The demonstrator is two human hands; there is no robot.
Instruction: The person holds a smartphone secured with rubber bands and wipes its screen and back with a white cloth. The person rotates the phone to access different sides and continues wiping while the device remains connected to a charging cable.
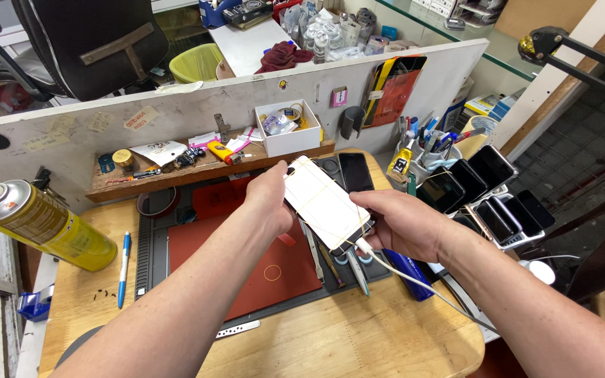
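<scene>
Over a cluttered workbench (358, 336), left hand (271, 199) and right hand (404, 224) both gripping a white phone (323, 203).

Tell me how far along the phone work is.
Done: rubber bands already wrap the white phone. In hand: the left hand grips its top end, the right hand its bottom, where a white cable is plugged in. Left: bands and cable are not yet off.

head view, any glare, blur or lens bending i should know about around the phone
Head view: light is bright and even, shadows soft; the white phone held between the left hand and right hand is sharp, its pale face nearly washed out; the dark phones in the rack show faint reflections; wide-angle bending curves the partition board and stretches the forearms near the frame edge.
</scene>
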